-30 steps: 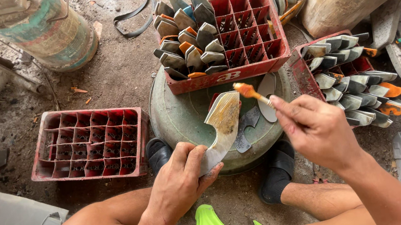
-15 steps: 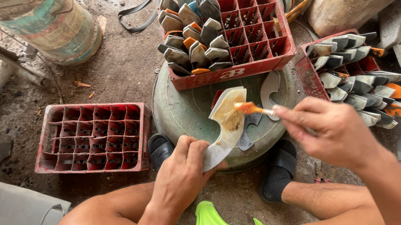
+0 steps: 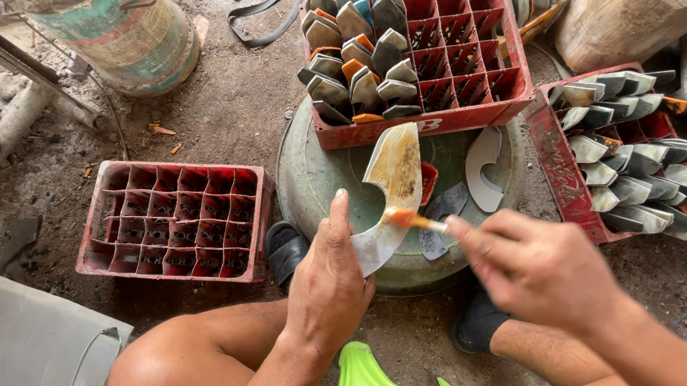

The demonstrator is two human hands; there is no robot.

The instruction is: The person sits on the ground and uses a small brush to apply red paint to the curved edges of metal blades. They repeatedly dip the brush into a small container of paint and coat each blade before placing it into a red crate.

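Shoe sole piece [image 3: 391, 192], curved and glue-stained, sits pinched in my left hand [image 3: 328, 285] above the round green lid's [image 3: 316, 179] near edge; my right hand [image 3: 533, 270] fingers grip a small brush [image 3: 411, 220] touching it.

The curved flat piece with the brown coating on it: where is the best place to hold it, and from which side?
Probably the narrow lower end, from below and the left, as the left hand grips the curved flat piece now. That keeps its wide coated face turned up and uncovered for the brush in the right hand.
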